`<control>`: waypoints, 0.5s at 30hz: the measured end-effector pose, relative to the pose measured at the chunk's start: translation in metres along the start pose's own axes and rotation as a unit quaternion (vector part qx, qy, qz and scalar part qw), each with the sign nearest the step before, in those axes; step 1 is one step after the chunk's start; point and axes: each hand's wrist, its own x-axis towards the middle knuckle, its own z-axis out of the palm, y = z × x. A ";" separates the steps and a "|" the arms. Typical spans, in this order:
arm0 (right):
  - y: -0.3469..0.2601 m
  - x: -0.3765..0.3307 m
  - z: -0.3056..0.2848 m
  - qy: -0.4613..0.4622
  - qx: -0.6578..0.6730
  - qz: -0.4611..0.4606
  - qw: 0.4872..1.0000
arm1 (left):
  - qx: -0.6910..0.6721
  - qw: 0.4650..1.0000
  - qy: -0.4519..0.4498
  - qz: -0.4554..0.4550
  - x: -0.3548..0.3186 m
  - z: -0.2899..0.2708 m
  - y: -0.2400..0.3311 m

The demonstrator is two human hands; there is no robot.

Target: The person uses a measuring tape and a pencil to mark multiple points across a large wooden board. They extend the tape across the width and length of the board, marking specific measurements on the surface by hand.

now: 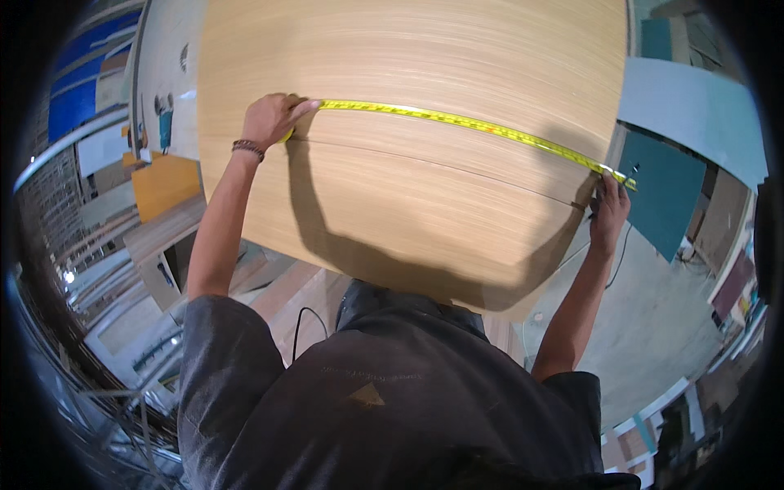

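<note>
A yellow tape measure (457,120) is pulled out across a light wood-grain board (408,49), slanting down toward the right. My left hand (273,118) is closed around its case, of which only a bit of yellow shows beneath the fingers. At the board's right edge, my right hand (610,211) grips the blade close to its free end, which sticks out a little past the edge. A thin dark line runs over the board below the tape, roughly along it. Shadows of my arms fall on the wood.
Beyond the board's left side, a green-handled tool (166,126) lies on a pale surface, with an orange panel (166,188) nearer. To the right are a dark green panel (660,192) and a pale blue sheet (694,114). A black cable (621,257) hangs near my right forearm.
</note>
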 end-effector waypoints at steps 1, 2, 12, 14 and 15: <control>0.002 0.002 0.000 -0.006 0.001 0.011 1.000 | -0.002 1.000 -0.011 -0.016 -0.003 -0.001 -0.001; 0.004 0.001 0.000 -0.008 0.004 0.011 1.000 | -0.005 0.999 -0.021 -0.027 -0.003 -0.005 0.003; 0.002 -0.002 0.001 -0.018 0.011 -0.007 1.000 | 0.002 0.999 0.035 -0.006 0.002 0.009 -0.004; 0.002 -0.004 0.002 -0.024 0.011 -0.014 1.000 | 0.009 0.999 0.025 -0.017 0.006 0.009 -0.003; 0.002 -0.004 0.003 -0.030 0.010 -0.016 0.999 | 0.011 1.000 0.015 -0.023 0.009 0.010 -0.003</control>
